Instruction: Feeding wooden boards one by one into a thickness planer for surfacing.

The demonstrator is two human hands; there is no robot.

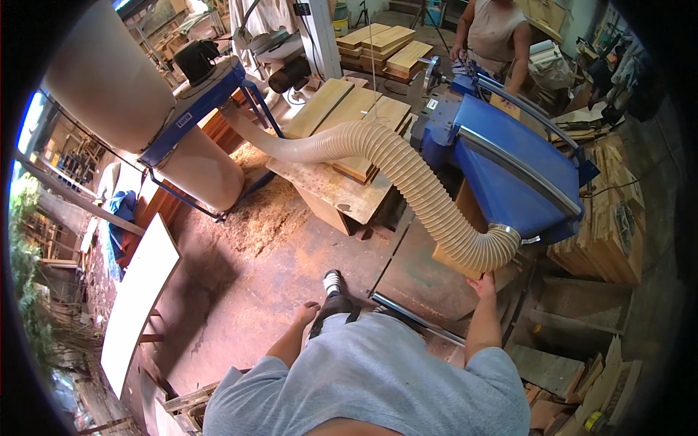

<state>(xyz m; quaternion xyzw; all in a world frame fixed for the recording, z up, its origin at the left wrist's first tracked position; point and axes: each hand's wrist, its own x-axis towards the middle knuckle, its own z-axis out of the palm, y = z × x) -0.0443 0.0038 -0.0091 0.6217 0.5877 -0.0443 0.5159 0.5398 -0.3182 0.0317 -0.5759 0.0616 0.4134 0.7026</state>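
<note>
Head view: ribbed dust hose (396,163) arching from bag dust collector (203,171) to blue hooded machine (502,149). Seems light and flexible, likely crushable; best held around the ribs near the metal clamp (507,231). Touches hose underside with right hand (483,286), full grip unclear; holds left hand (307,312) loosely open, seemingly empty. Shows small pale labels (184,120) on collector and machine, lettering too small to trust.

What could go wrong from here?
The bare right hand is at the bend of the beige ribbed flexible hose; a hard tug might loosen it from the blue metal machine. Loose tan sawdust on the reddish floor could make footing slippery.
</note>
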